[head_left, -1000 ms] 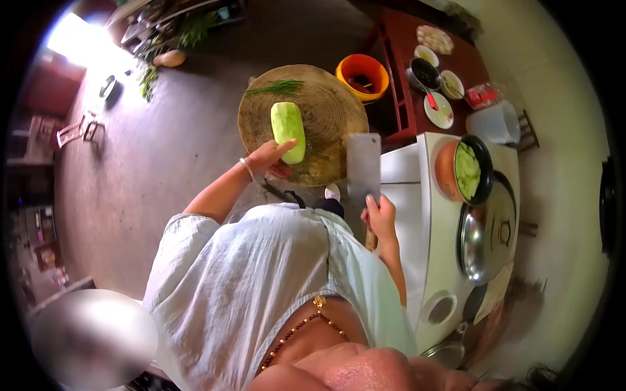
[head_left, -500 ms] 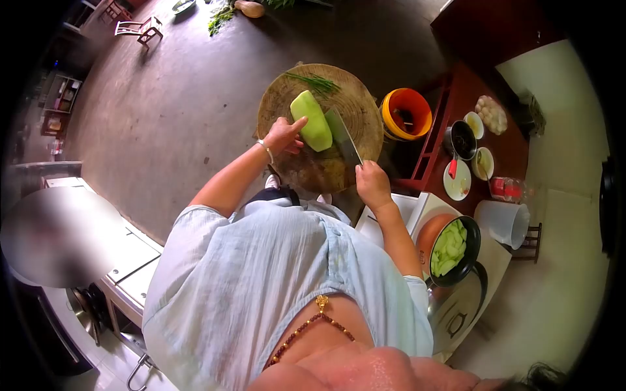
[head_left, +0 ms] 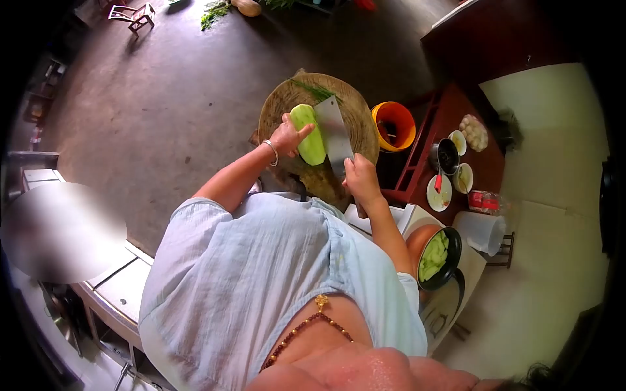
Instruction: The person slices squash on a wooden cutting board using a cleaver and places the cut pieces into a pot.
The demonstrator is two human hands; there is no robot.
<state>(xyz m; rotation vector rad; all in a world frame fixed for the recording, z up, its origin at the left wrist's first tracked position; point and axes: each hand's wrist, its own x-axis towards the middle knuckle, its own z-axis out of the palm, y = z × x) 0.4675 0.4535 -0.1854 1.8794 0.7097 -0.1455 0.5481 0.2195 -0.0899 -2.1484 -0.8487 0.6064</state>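
A peeled pale-green gourd lies on a round wooden chopping block. My left hand, with a bracelet at the wrist, grips the gourd from its left side, fingers and thumb over the top. In my right hand is the handle of a cleaver. Its broad blade stands tilted close along the gourd's right side; whether the edge touches the gourd I cannot tell. Behind the gourd, partly covered by the blade's far end, lies a bunch of thin green stalks.
An orange bucket stands right of the block. Farther right, a dark red table holds plates, a small pot and a bag of round pale items. A pan with green slices sits by my right elbow.
The cleaver's blade has turned to show more of its flat face, and its tip has moved farther back. My left hand has shifted on the gourd. The whole view has shifted slightly.
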